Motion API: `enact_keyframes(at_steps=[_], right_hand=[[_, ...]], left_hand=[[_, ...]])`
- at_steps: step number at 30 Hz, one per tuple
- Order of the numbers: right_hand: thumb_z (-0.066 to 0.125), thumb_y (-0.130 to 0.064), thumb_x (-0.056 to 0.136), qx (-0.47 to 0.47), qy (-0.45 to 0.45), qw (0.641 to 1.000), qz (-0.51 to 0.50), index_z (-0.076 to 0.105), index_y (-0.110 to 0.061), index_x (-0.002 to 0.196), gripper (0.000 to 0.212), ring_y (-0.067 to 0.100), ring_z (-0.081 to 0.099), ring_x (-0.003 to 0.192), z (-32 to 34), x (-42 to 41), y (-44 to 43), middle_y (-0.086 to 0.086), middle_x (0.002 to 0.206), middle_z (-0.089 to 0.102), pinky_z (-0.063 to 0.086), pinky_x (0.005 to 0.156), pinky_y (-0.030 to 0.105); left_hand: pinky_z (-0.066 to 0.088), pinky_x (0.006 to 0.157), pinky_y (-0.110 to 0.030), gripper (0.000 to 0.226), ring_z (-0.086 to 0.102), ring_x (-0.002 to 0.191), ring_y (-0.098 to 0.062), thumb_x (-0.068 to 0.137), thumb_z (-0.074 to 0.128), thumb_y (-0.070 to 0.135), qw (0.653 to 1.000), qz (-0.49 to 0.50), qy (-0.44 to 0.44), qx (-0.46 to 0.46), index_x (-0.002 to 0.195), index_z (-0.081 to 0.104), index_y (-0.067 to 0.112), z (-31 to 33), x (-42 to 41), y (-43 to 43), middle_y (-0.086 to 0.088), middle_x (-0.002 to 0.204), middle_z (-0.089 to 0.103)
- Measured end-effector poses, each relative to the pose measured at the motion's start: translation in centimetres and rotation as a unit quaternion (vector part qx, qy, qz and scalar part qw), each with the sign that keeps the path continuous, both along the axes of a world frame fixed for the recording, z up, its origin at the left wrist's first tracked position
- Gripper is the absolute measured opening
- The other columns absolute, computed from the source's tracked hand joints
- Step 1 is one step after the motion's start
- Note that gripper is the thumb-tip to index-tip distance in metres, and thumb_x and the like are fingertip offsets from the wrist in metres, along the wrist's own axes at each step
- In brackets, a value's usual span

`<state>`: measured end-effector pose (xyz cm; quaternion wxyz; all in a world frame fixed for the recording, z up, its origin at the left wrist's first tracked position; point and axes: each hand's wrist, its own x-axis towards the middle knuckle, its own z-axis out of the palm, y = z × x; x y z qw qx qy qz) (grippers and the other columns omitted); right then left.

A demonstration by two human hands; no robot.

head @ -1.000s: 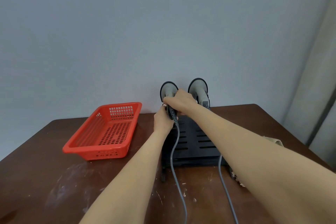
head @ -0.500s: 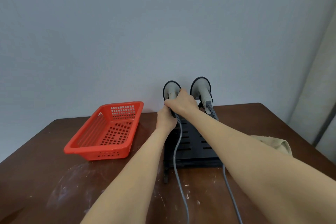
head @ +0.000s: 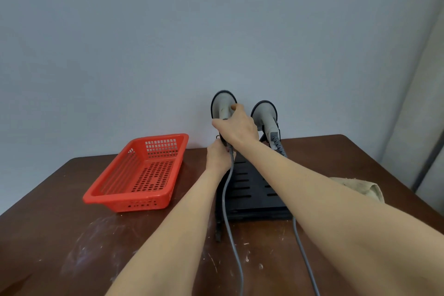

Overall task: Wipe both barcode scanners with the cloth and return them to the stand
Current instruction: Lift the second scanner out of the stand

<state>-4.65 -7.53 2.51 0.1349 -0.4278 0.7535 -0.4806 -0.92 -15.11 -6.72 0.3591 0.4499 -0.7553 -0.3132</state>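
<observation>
Two grey barcode scanners stand at the top of a black slotted stand (head: 249,190) at the table's far edge. My right hand (head: 236,127) is wrapped around the neck of the left scanner (head: 223,106), which sits a little higher than the right scanner (head: 265,115). My left hand (head: 217,156) is just below, at the left scanner's handle base and the stand's top edge; its grip is hidden. A beige cloth (head: 355,187) lies crumpled on the table right of the stand, partly behind my right forearm. Grey cables (head: 230,223) run from both scanners toward me.
A red perforated plastic basket (head: 139,175) sits left of the stand. The brown table (head: 60,235) has white smudges near the front. A plain wall rises directly behind the stand, and a curtain hangs at the far right.
The left scanner has risen slightly above the right one, with my right hand moving up along with it. My left hand stays below at the stand's top.
</observation>
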Motion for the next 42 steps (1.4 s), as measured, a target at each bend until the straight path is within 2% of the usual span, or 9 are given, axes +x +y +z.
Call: enact_keyframes(at_steps=[6, 9, 22, 26, 30, 33, 35, 37, 42], right_hand=[[0.058, -0.034, 0.078, -0.047, -0.025, 0.999, 0.013, 0.037, -0.018, 0.136, 0.064, 0.022, 0.058, 0.089, 1.9, -0.2, 0.1, 0.002, 0.094, 0.054, 0.047, 0.072, 0.033], [0.058, -0.031, 0.078, -0.056, -0.035, 0.998, 0.019, 0.039, -0.016, 0.136, 0.063, 0.021, 0.058, 0.092, 2.2, -0.4, 1.2, 0.000, 0.093, 0.056, 0.046, 0.072, 0.032], [0.057, -0.031, 0.076, -0.065, -0.050, 0.997, 0.014, 0.045, -0.018, 0.130, 0.057, 0.023, 0.064, 0.090, 2.4, -1.5, 4.8, 0.003, 0.094, 0.066, 0.054, 0.080, 0.040], [0.057, -0.033, 0.075, -0.072, -0.050, 0.996, 0.015, 0.044, -0.019, 0.131, 0.059, 0.021, 0.062, 0.086, 2.2, -2.1, 5.4, 0.005, 0.100, 0.066, 0.053, 0.076, 0.038], [0.058, -0.038, 0.076, -0.083, -0.041, 0.995, 0.019, 0.042, -0.021, 0.131, 0.060, 0.020, 0.065, 0.090, 2.1, -2.6, 5.8, 0.004, 0.105, 0.067, 0.055, 0.081, 0.040], [0.057, -0.035, 0.079, -0.071, -0.026, 0.997, 0.035, 0.046, -0.022, 0.127, 0.050, 0.018, 0.064, 0.091, 2.0, -3.1, 6.4, 0.002, 0.101, 0.068, 0.053, 0.072, 0.032], [0.056, -0.030, 0.083, -0.045, -0.012, 0.994, 0.097, 0.054, -0.021, 0.123, 0.041, 0.018, 0.063, 0.098, 2.1, -4.4, 7.0, 0.001, 0.107, 0.067, 0.047, 0.071, 0.025], [0.057, -0.036, 0.087, -0.051, -0.023, 0.991, 0.120, 0.060, -0.020, 0.122, 0.039, 0.016, 0.060, 0.105, 2.4, -6.6, 7.9, 0.000, 0.115, 0.065, 0.046, 0.081, 0.023], [0.050, -0.048, 0.087, -0.020, 0.031, 0.996, -0.079, 0.057, -0.021, 0.125, 0.047, 0.029, 0.048, 0.122, 1.3, -11.9, 8.5, 0.008, 0.132, 0.056, 0.043, 0.098, 0.040]], left_hand=[[0.053, 0.076, -0.039, 0.030, 0.061, 0.095, -0.029, 0.077, 0.063, 0.009, 0.997, -0.025, -0.067, -0.012, 0.105, 0.054, 0.001, 0.1, -0.2, -1.5, -0.013, 0.101, 0.061], [0.043, 0.069, -0.030, 0.036, 0.058, 0.095, -0.027, 0.079, 0.062, 0.010, 0.990, -0.036, -0.128, -0.037, 0.112, 0.051, 0.001, 1.0, 0.4, -0.8, -0.014, 0.109, 0.058], [0.040, 0.097, -0.038, 0.061, 0.043, 0.127, -0.033, 0.085, 0.053, 0.003, 0.983, -0.011, -0.179, -0.029, 0.141, 0.029, 0.002, 4.4, 2.0, 1.7, -0.019, 0.141, 0.039], [0.042, 0.082, -0.033, 0.034, 0.053, 0.113, -0.024, 0.091, 0.047, 0.013, 0.987, 0.090, -0.006, -0.133, 0.124, 0.053, 0.010, 6.5, 2.2, 4.4, -0.007, 0.122, 0.056], [0.048, 0.062, -0.031, 0.033, 0.063, 0.071, -0.019, 0.093, 0.047, 0.036, 0.955, -0.034, 0.265, 0.128, 0.090, 0.065, 0.009, 9.8, 0.4, 7.1, -0.005, 0.077, 0.067], [0.052, 0.073, -0.033, 0.037, 0.065, 0.083, -0.021, 0.089, 0.056, 0.040, 0.846, -0.190, 0.338, 0.365, 0.105, 0.064, 0.007, 10.7, -0.7, 7.7, -0.010, 0.086, 0.067], [0.053, 0.081, -0.036, 0.031, 0.065, 0.094, -0.025, 0.088, 0.058, 0.028, 0.816, -0.195, 0.372, 0.397, 0.108, 0.062, 0.005, 10.7, -1.5, 7.2, -0.014, 0.098, 0.066], [0.057, 0.074, -0.039, 0.021, 0.068, 0.091, -0.027, 0.090, 0.056, 0.015, 0.811, -0.165, 0.393, 0.400, 0.106, 0.058, 0.001, 10.5, -1.9, 6.8, -0.016, 0.101, 0.067], [0.057, 0.072, -0.034, 0.008, 0.067, 0.073, -0.021, 0.089, 0.057, 0.008, 0.836, -0.129, 0.364, 0.390, 0.095, 0.055, 0.002, 9.4, -2.5, 7.2, -0.012, 0.090, 0.065]])
